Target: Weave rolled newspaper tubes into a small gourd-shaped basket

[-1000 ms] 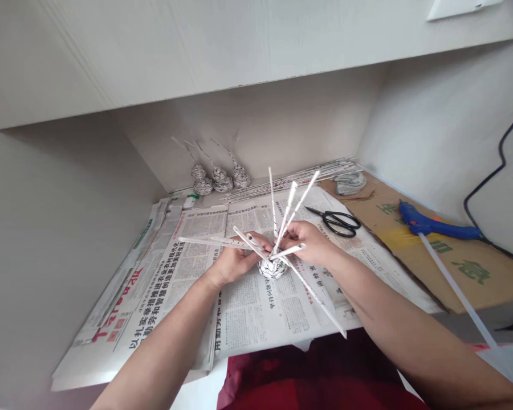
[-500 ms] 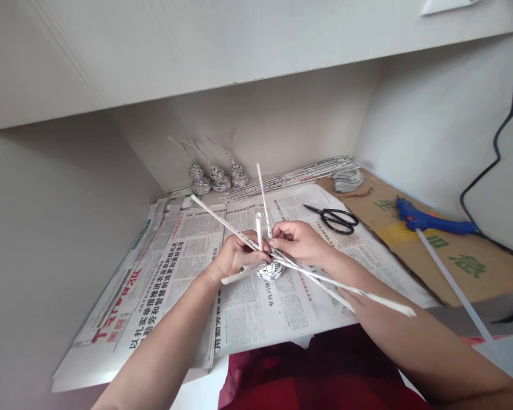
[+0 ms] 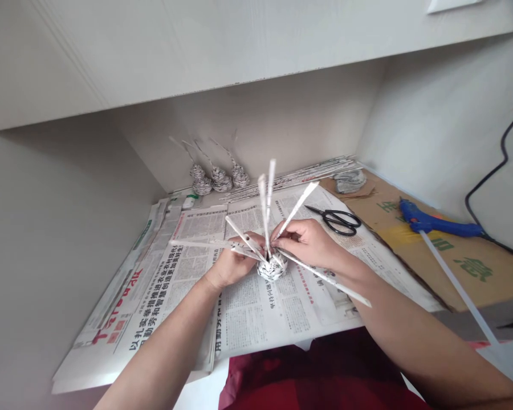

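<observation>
- Head view: newspaper sheets [image 3: 248, 319] cover most of the pale tabletop [image 3: 74, 380], which sits in a recess with grey-white walls [image 3: 308, 122].
- A small woven paper ball [image 3: 272, 270] is over the newspaper between the hands, paper tubes [image 3: 299, 208] fanning from its top.
- The right hand [image 3: 305, 242] pinches one tube near its base; the left hand [image 3: 235, 265] curls at the ball's left, its exact grip unclear.
- Three gourd-shaped woven pieces [image 3: 221, 181] stand near the back wall, beside thin paper rods [image 3: 320, 169].
- Rightward, black scissors [image 3: 331, 214] lie on newspaper, a blue glue gun [image 3: 436, 224] on cardboard [image 3: 496, 256].
</observation>
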### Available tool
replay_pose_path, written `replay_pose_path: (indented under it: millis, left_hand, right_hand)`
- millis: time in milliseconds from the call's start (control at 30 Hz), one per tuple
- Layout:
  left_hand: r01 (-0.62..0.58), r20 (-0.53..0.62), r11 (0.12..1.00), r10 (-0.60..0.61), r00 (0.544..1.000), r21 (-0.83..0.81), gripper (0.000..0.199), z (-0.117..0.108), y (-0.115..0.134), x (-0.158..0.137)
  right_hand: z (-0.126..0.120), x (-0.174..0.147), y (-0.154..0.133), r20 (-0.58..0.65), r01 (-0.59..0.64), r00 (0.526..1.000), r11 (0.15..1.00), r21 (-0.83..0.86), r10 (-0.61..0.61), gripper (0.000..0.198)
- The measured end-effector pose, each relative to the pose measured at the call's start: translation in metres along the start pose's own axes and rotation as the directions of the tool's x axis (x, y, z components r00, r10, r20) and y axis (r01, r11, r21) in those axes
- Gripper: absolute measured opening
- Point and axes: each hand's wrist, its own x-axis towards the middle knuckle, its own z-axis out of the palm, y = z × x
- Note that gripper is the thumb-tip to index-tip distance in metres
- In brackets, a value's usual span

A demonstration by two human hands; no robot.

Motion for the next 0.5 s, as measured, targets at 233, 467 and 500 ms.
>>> replay_pose_path:
  millis: [233, 467, 500]
  left_hand:
    - [-0.085, 0.062, 0.996, 0.085, 0.994, 0.005, 0.015, 0.004, 0.004, -0.003]
    - [-0.146, 0.054, 0.986, 0.142, 0.988, 0.075, 0.018, 0.003, 0.008, -0.004]
    - [-0.134, 0.068, 0.988, 0.128, 0.989, 0.082, 0.019, 0.002, 0.007, -0.003]
  right_hand:
    - [-0.001, 0.001, 0.009, 0.071, -0.097, 0.993, 0.992, 0.076, 0.092, 0.012]
    - [0.014, 0.001, 0.010, -0.068, -0.003, 0.998, 0.986, 0.169, 0.015, 0.012]
    - [0.016, 0.001, 0.012, -0.088, 0.023, 0.996, 0.986, 0.165, -0.009, 0.010]
